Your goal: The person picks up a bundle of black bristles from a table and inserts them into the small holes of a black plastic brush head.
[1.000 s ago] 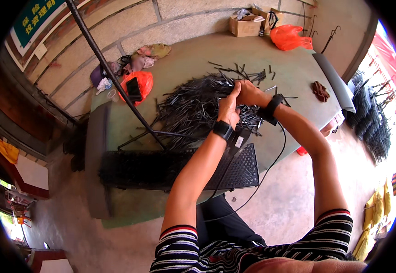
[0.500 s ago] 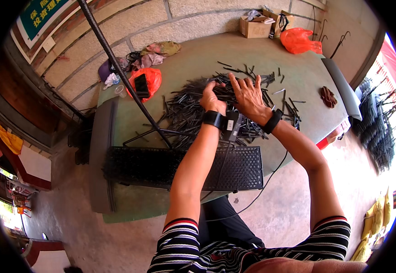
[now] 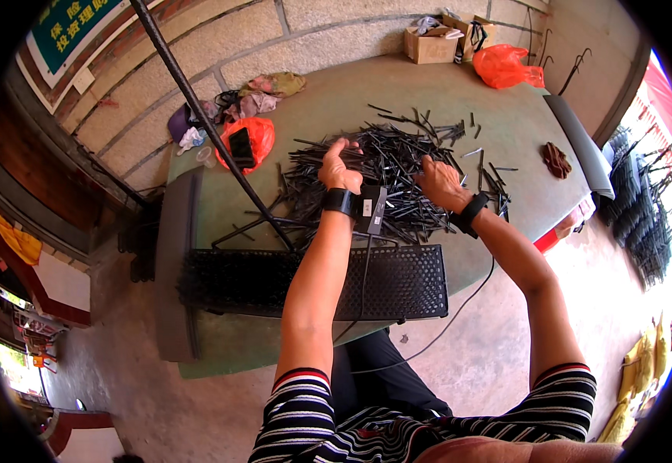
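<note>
A heap of thin black sticks (image 3: 397, 166) lies on the green tabletop in front of me. Over its left part is my left hand (image 3: 340, 168), thumb raised and fingers curled round black sticks that are partly hidden and blurred. My right hand (image 3: 441, 185) is at the right side of the heap, back of the hand up, with its fingers bent down among the sticks. Whatever these fingers pinch is hidden. Each wrist wears a black band, and a small dark box (image 3: 372, 210) with a cable hangs beside the left one.
A black perforated metal tray (image 3: 397, 282) stands along the table's near edge. A black rod (image 3: 197, 108) slants up from it. Back left are a red plastic bag (image 3: 260, 139), a phone (image 3: 240, 147) and cloths (image 3: 274, 83). Cardboard boxes (image 3: 432, 49) and brown gloves (image 3: 556, 161) lie farther right.
My left hand has moved a little left. The right hand has come down and nearer to me, its spread fingers now curled at the heap's right side.
</note>
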Demonstrator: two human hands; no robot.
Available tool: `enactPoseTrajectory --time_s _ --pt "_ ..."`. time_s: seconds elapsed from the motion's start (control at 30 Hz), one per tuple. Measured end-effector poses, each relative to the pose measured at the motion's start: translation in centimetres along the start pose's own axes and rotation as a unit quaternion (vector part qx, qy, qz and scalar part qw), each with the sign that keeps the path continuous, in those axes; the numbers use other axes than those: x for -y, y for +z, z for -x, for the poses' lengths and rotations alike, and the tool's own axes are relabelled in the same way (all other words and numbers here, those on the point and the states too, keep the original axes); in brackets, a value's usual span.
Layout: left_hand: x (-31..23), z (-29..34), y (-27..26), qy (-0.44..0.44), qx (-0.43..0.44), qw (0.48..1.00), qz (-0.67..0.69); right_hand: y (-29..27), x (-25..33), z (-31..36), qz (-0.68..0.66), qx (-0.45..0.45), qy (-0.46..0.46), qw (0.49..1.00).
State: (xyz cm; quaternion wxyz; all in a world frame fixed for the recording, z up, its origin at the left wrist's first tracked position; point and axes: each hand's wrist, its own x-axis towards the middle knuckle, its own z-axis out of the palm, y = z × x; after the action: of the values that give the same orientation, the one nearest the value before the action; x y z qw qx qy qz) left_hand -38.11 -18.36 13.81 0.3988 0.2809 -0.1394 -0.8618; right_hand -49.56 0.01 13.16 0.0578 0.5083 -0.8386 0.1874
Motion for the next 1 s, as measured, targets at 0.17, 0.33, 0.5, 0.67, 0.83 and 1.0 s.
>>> enactPoseTrajectory --time_s 0.17,0.33,0.5,0.67,0.83,1.0 --pt "0.8 2.2 1.9 0.025 0.060 0.998 -0.006 -0.6 0.4 -0.3 -0.402 0.097 0.085 0.907" --pt "4.4 7.1 5.7 0.171 0.129 0.976 -0.030 -0.4 2.4 -0.8 -0.795 0.137 0.199 0.556" --pt "6.2 8.3 6.1 0.166 0.139 0.974 -0.068 -4.1 6.2 -0.9 -0.821 0.082 0.230 0.517" --pt "5.1 7.0 6.5 0.120 0.115 0.982 -0.088 -3.1 3.1 -1.3 -0.817 0.129 0.255 0.501" --pt "6.5 7.4 5.6 0.206 0.171 0.952 -0.145 -2.8 3.8 -1.6 -0.864 0.149 0.173 0.449" --pt "5.1 6.2 3.8 0.183 0.187 0.951 -0.163 -4.1 3.2 -0.7 -0.719 0.265 0.182 0.616"
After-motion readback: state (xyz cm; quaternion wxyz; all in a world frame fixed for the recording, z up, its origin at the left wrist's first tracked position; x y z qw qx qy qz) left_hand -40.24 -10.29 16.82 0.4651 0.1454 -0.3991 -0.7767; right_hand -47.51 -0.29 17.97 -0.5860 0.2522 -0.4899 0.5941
